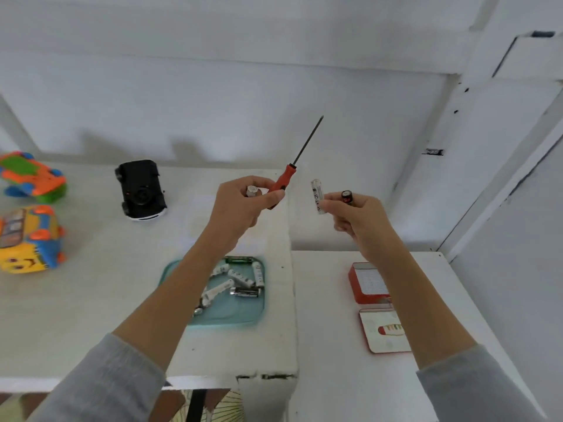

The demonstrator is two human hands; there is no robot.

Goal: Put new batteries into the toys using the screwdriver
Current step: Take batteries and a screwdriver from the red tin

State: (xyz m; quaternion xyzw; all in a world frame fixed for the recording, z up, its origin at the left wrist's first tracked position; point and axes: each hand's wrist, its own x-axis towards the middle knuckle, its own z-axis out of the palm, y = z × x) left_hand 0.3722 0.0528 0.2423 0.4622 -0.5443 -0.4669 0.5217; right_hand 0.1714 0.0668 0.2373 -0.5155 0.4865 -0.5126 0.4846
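My left hand (240, 205) is raised above the table and grips a red-handled screwdriver (283, 184), its dark shaft pointing up and to the right. A silver battery end (252, 191) also sticks out of that hand. My right hand (359, 220) pinches a white battery (317, 196) at the fingertips and holds a dark battery with a red end (347, 196). A black toy car (140, 188) lies on the table at the back. An orange-green toy (32, 176) and a yellow toy bus (29, 239) sit at the far left.
A teal tray (240, 312) with several batteries lies on the white table (76, 315) under my left forearm. On a second table surface to the right stand a red tin (367, 283) and its open lid (384, 330). A white wall rises behind.
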